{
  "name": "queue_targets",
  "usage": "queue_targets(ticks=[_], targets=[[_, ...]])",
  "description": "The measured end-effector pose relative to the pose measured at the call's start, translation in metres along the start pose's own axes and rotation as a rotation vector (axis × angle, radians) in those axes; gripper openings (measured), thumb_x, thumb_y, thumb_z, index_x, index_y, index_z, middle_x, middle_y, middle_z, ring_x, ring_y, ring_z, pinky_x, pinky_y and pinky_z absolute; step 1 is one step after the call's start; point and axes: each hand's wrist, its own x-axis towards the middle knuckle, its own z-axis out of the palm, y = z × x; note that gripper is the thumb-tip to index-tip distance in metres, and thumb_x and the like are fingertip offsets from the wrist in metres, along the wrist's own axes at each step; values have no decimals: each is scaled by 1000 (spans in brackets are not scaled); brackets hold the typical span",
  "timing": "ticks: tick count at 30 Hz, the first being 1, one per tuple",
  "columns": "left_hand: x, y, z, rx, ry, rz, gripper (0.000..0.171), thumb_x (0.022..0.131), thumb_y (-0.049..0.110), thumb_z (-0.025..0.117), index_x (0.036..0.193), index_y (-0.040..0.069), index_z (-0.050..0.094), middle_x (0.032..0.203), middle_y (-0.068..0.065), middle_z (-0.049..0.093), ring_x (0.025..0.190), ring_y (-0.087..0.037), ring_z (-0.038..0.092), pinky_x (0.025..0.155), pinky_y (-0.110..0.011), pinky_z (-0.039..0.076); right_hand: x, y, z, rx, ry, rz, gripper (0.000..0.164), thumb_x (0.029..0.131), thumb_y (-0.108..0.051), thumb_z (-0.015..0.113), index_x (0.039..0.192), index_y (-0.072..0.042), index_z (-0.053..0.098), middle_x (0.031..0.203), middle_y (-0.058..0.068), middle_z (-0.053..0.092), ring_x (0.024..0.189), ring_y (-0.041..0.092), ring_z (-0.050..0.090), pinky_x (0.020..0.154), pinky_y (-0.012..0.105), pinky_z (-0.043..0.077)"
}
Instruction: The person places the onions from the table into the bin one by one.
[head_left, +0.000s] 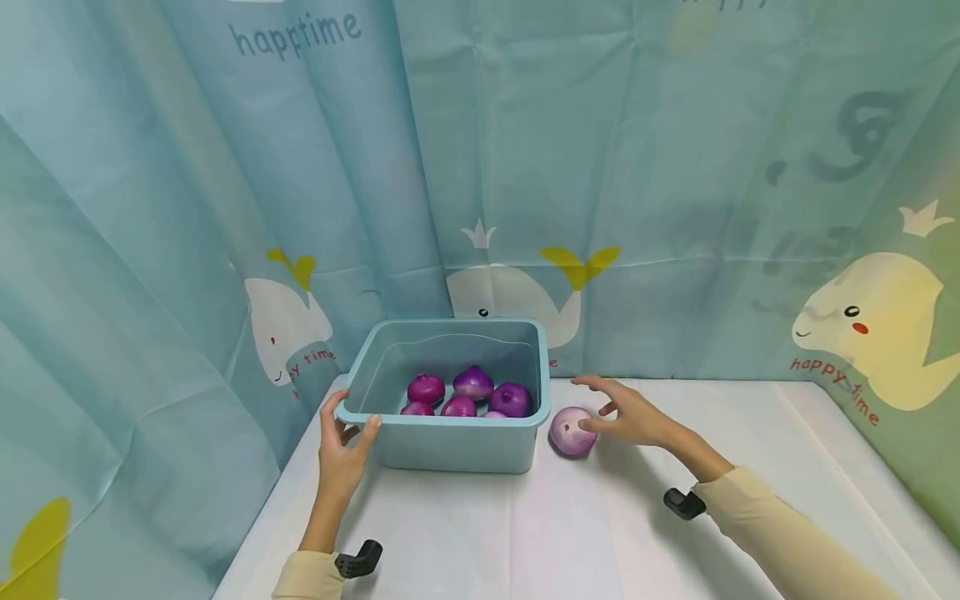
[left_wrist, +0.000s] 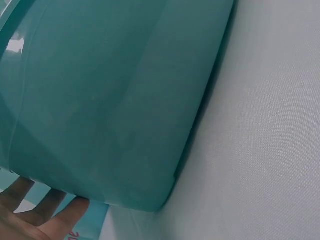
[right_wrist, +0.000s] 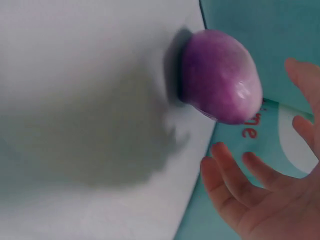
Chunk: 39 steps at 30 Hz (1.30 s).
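A light-blue plastic bin [head_left: 450,446] stands on the white table with several purple onions [head_left: 473,384] inside. My left hand [head_left: 341,467] grips its near left corner, thumb over the front rim and fingers along the left side; the left wrist view shows those fingers [left_wrist: 70,215] against the bin wall [left_wrist: 110,100]. Just right of the bin, a paler purple onion [head_left: 568,437] lies on the table. My right hand [head_left: 633,417] hovers beside it with fingers spread. In the right wrist view, a gap separates this onion [right_wrist: 220,75] from the spread hand [right_wrist: 275,195].
The white tabletop [head_left: 570,533] extends in front of the bin and to the right. Behind and along the sides hangs a blue-green curtain [head_left: 525,167] printed with whales. A black wrist device [head_left: 684,503] sits at the right cuff, another black device [head_left: 360,559] at the left.
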Motion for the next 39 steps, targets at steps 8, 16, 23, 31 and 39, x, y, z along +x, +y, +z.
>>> queue_targets(ticks=[8, 16, 23, 31, 39], targets=[[1, 0, 0, 1, -8, -13, 71, 100, 23, 67, 158, 25, 25, 157, -21, 35, 130, -45, 48, 82, -15, 46, -1, 10, 16, 37, -93, 51, 66, 90, -21, 81, 147, -10, 50, 139, 24, 55, 92, 26, 70, 79, 34, 57], [1, 1, 1, 8, -11, -24, 72, 99, 25, 67, 158, 27, 25, 157, -21, 35, 131, -44, 48, 83, -19, 47, 0, 14, 23, 41, -78, 24, 54, 88, -15, 83, 136, -8, 59, 129, 13, 64, 83, 16, 63, 75, 30, 55], [0, 0, 0, 24, -7, -13, 71, 100, 25, 66, 158, 26, 25, 157, -21, 35, 130, -45, 49, 93, -47, 50, -1, 14, 24, 55, -66, 0, 52, 86, -13, 84, 132, -8, 61, 128, 12, 65, 91, 20, 64, 77, 34, 57], [0, -1, 0, 19, 0, -7, 71, 100, 23, 67, 158, 25, 26, 156, -22, 36, 129, -45, 50, 83, -17, 46, -1, 14, 25, 81, -69, 13, 52, 85, -13, 85, 132, -8, 61, 129, 14, 64, 87, 18, 65, 77, 32, 56], [0, -1, 1, 15, -1, -6, 71, 100, 24, 67, 158, 25, 26, 157, -21, 36, 130, -44, 49, 82, -15, 45, -2, 17, 26, 63, -65, 9, 50, 86, -14, 84, 131, -11, 62, 129, 12, 64, 86, 16, 65, 78, 32, 56]])
